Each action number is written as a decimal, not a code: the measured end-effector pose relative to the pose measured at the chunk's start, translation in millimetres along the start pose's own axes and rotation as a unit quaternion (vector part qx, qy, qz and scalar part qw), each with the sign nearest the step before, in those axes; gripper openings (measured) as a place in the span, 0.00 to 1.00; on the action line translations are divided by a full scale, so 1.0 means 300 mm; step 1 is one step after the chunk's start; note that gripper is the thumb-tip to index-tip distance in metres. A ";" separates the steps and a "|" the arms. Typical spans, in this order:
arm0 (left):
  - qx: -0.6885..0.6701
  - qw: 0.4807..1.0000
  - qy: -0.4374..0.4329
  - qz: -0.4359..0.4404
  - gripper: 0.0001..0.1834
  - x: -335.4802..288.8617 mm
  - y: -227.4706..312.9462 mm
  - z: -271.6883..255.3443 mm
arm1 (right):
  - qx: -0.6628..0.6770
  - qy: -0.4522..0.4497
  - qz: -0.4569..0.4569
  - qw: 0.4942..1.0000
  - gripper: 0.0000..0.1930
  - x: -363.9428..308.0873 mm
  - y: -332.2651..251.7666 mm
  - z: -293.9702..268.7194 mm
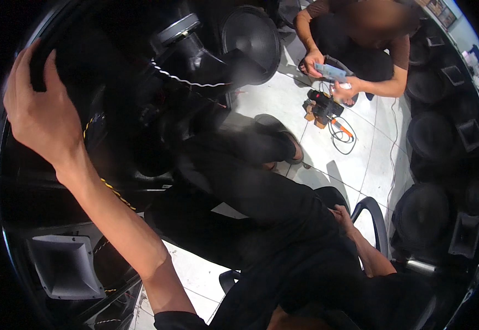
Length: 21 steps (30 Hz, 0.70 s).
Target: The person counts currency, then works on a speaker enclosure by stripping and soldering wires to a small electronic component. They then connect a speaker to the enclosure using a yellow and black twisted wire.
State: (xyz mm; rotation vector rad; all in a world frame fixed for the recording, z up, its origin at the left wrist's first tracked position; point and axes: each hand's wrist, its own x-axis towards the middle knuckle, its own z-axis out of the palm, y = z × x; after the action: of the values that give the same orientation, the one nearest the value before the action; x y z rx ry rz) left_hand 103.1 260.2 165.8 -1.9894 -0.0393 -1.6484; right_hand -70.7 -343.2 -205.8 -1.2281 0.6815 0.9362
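The left hand (40, 113) was raised and curled over the upper rim of a large black loudspeaker cabinet (36, 181), its fingers hooked round the dark edge and its thumb spread alongside, so the grasp was closed firmly on that rim. The cabinet stood to the person's left, close against the knee, with a grey rectangular horn opening (66, 267) set in its lower face and a black driver with a silvery metal back (181, 38) showing through its middle, a white twisted wire (190, 81) trailing beside it. The right hand (343, 215) lay low beside the thigh of the black trousers (261, 203), near the curved black armrest of a chair (376, 217); its fingers were bent, but whether they gripped anything could not be told. The floor was of pale square tiles (311, 151). Across it another person crouched, holding a small pale blue flat object (330, 71) in both hands, with a black power tool and its orange-tipped cable (327, 113) lying on the tiles just before them. Along the right side stood a row of dark speaker boxes (432, 137) with round cones and small horn openings. The edges of the view were black and bent, and much of the cabinet's inside was too dark to make out.
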 end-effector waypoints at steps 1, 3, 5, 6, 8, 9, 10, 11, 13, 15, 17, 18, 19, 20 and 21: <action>0.003 1.000 0.005 -0.001 0.13 -0.004 0.005 -0.002 | -0.029 0.002 -0.005 1.000 0.43 -0.015 -0.026 0.022; -0.011 1.000 0.019 -0.005 0.13 0.002 0.014 0.001 | -0.079 -0.004 -0.008 0.997 0.48 -0.010 -0.039 0.028; -0.015 0.999 0.023 -0.029 0.14 -0.003 0.037 -0.007 | -0.124 -0.025 -0.001 0.992 0.52 0.009 -0.028 0.029; -0.011 0.998 0.021 -0.051 0.15 -0.010 0.047 -0.012 | -0.168 -0.025 -0.005 0.986 0.55 0.006 -0.040 0.047; -0.025 0.996 0.029 -0.082 0.14 0.010 0.122 -0.032 | -0.111 -0.038 0.047 0.992 0.54 0.017 -0.034 0.057; -0.030 0.995 0.028 -0.089 0.14 0.013 0.111 -0.033 | -0.087 -0.048 0.068 0.993 0.53 0.033 -0.055 0.076; -0.037 0.995 0.036 -0.084 0.14 0.010 0.099 -0.032 | -0.057 -0.044 0.067 0.995 0.52 0.041 -0.074 0.095; -0.043 0.995 0.044 -0.079 0.14 0.006 0.087 -0.031 | -0.026 -0.038 0.067 0.997 0.50 0.041 -0.093 0.115; -0.051 0.995 0.046 -0.074 0.13 -0.007 0.067 -0.044 | 0.005 -0.010 0.048 0.999 0.47 0.011 -0.131 0.185; -0.062 0.995 0.043 -0.063 0.13 0.020 0.092 -0.052 | 0.022 0.033 0.004 0.999 0.44 -0.025 -0.150 0.257; -0.052 0.996 0.030 -0.061 0.14 0.034 0.113 -0.057 | 0.104 0.021 -0.049 0.993 0.42 0.075 -0.055 0.189; -0.050 0.996 0.027 -0.062 0.15 0.029 0.109 -0.057 | 0.141 0.015 -0.073 0.987 0.41 0.109 -0.035 0.175; -0.049 0.997 0.026 -0.061 0.15 0.033 0.106 -0.058 | 0.131 0.026 -0.060 0.989 0.41 0.135 -0.025 0.146; -0.056 0.996 0.024 -0.067 0.14 0.020 0.095 -0.056 | 0.119 0.042 -0.044 0.991 0.42 0.139 -0.023 0.133; -0.056 0.996 0.025 -0.062 0.14 0.012 0.083 -0.052 | 0.107 0.058 -0.027 0.992 0.42 0.143 -0.018 0.122</action>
State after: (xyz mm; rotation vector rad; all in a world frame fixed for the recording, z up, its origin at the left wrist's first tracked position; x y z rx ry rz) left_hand 98.8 231.2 160.7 -2.0640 -0.0533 -1.8140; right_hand -47.5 -298.3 -231.6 -1.1097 0.8146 0.7311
